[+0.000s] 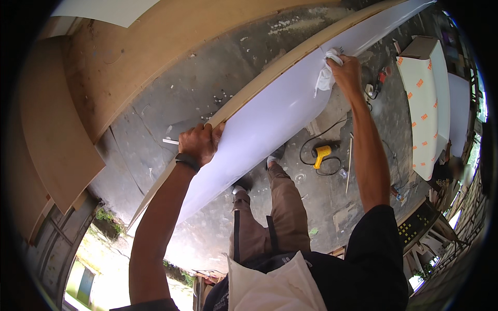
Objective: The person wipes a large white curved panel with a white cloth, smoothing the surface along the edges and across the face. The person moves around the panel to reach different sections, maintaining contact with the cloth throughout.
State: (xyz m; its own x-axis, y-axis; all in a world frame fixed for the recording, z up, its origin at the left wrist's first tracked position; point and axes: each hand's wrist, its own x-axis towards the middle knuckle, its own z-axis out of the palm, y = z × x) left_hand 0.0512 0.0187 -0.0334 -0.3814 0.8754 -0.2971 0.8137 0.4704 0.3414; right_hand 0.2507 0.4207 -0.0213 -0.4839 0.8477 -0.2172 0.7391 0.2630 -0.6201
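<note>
A long board with a glossy white face (270, 114) and a brown wooden edge stands on its side across the view, slanting from lower left to upper right. My left hand (199, 144), with a dark band at the wrist, is closed over the board's top edge. Farther right, my right hand (346, 75) grips a crumpled white cloth (326, 78) against the white face near its upper edge. Part of the cloth hangs down below my fingers.
On the grey concrete floor lie a yellow heat gun (322, 156) with a dark cord and a red-and-black tool (382, 76). Brown panels (57, 135) lean at the left. A white panel with orange print (419, 103) stands at the right, near another person (447, 173).
</note>
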